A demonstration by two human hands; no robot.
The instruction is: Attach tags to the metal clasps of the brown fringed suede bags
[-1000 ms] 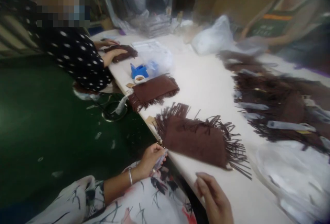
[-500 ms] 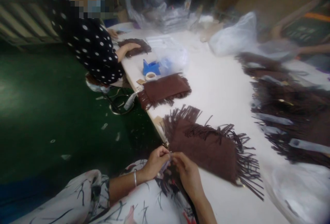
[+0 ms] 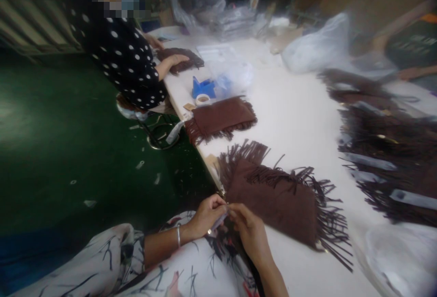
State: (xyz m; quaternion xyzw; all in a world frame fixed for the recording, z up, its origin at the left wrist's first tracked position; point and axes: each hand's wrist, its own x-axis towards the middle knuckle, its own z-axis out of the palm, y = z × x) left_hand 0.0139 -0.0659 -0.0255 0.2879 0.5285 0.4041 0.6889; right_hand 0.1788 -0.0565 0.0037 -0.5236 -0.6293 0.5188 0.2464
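Close together at the table's near edge, my left hand [image 3: 207,215] and my right hand [image 3: 251,231] both have their fingers pinched. Between and below the left fingers shows a small clear plastic wrapping [image 3: 217,225] with a bit of shiny metal at its lower end. What the right fingertips pinch is too small and blurred to name. Just beyond my hands lies a brown fringed bag [image 3: 273,201], flat on the table, its fringes spread to the right and at the top. A brown tag [image 3: 212,162] rests by its left corner.
Farther along the white table [image 3: 290,119] lie another brown fringed bag [image 3: 223,115], a blue tape dispenser [image 3: 202,87] and a tape roll [image 3: 203,99]. Fringed bags are piled [image 3: 403,151] at right, near plastic bags [image 3: 406,256]. A co-worker's hand [image 3: 179,58] touches a brown bundle.
The view has shifted slightly, so the table's things sit a little farther right. My hands stay pinched together, and more of the plastic wrapping with its metal bit shows under the left fingers.
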